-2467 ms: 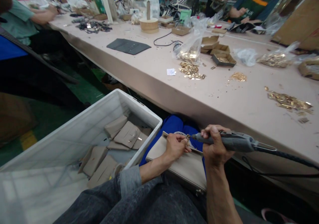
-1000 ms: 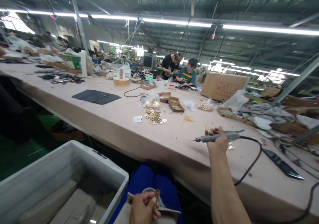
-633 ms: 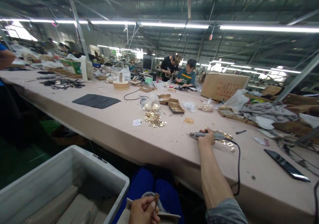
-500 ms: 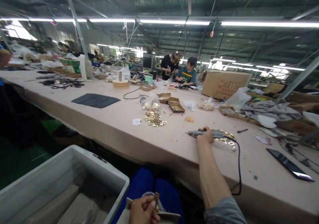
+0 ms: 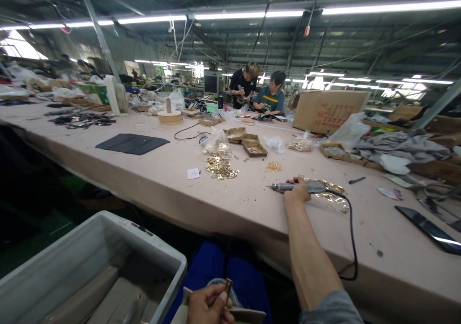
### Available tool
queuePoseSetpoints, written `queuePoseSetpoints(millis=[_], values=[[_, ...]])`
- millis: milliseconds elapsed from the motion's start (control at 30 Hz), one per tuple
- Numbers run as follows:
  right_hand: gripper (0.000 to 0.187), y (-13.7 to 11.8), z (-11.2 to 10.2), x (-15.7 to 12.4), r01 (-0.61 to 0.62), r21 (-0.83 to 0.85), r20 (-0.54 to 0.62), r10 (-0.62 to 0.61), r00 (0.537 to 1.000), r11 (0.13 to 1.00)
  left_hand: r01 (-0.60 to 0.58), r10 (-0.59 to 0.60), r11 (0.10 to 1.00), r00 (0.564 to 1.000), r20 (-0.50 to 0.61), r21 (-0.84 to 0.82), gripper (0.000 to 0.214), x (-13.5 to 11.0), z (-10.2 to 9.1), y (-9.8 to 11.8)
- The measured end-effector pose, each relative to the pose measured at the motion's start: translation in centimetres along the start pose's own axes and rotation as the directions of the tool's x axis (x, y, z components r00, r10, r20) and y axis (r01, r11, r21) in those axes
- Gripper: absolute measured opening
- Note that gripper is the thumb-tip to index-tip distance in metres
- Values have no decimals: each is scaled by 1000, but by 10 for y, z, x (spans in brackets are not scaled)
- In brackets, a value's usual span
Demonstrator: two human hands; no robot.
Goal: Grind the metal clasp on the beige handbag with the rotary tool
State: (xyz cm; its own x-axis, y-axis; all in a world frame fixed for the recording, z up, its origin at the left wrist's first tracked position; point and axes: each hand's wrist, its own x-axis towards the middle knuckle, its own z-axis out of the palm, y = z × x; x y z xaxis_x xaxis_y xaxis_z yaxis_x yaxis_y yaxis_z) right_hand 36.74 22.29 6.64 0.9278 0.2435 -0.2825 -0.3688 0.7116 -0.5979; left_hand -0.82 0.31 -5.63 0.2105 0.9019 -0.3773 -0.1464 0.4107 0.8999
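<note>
My right hand (image 5: pixel 298 192) is closed round a grey electric screwdriver (image 5: pixel 283 186) low over the table, its tip pointing left and its black cord trailing off the right end. Under and behind that hand lie gold metal fittings (image 5: pixel 334 198). Down at my lap, my left hand (image 5: pixel 209 306) pinches a small, narrow, brown-gold piece (image 5: pixel 227 289) upright between thumb and fingers. Beside it, a beige panel (image 5: pixel 248 314) rests over my blue-clad legs, mostly cut off by the frame. Farther in are a heap of gold metal fittings (image 5: pixel 220 168) and a small pile of tiny gold parts (image 5: pixel 273 166).
A grey plastic crate (image 5: pixel 173 259) with beige pieces stands at my lower left. On the table (image 5: pixel 173 189) are a black flat panel (image 5: pixel 132 144), small cardboard boxes (image 5: pixel 255 150), a large carton (image 5: pixel 327 112) and a phone-like black slab (image 5: pixel 430 228). Two people work across the table.
The camera view has tilted and shifted slightly, so the tabletop things sit a little higher and more spread. Both hands keep the same holds, with hardly any movement.
</note>
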Motion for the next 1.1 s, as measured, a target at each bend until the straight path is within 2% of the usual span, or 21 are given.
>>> queuePoseSetpoints(millis=[700, 1100], values=[[27, -11, -2, -5, 0, 13, -38, 1, 999, 1000, -32, 33, 999, 999, -25, 28, 62, -6, 0, 9], [38, -13, -6, -1, -1, 5, -42, 1, 999, 1000, -41, 42, 999, 999, -32, 23, 65, -7, 0, 10]])
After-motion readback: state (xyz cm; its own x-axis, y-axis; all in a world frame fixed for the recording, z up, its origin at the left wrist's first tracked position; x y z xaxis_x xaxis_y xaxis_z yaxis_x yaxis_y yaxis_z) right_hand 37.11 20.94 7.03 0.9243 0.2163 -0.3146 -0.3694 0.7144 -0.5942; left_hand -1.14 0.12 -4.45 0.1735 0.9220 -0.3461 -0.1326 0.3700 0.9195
